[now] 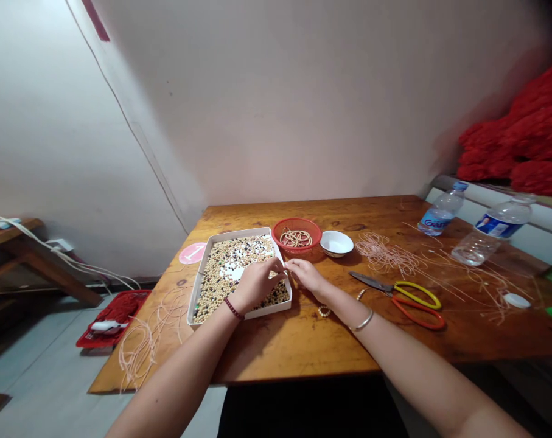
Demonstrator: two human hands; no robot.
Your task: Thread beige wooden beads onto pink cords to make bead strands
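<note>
Toward the table's left edge, beads lie in a squarish tray under the nearer left hand, the right hand at its right wall; whether either hand's bent fingers grip anything I cannot tell. One pink disc reads "1"; a bottle shows "Gan".

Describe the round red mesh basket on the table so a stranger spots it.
On the brown wooden table, find the shallow white rectangular tray of small beads under the left hand. At the tray's far right corner sits the basket, holding pale beaded loops. Its red sets it apart from that tray and the round white bowl on its other side.
</note>
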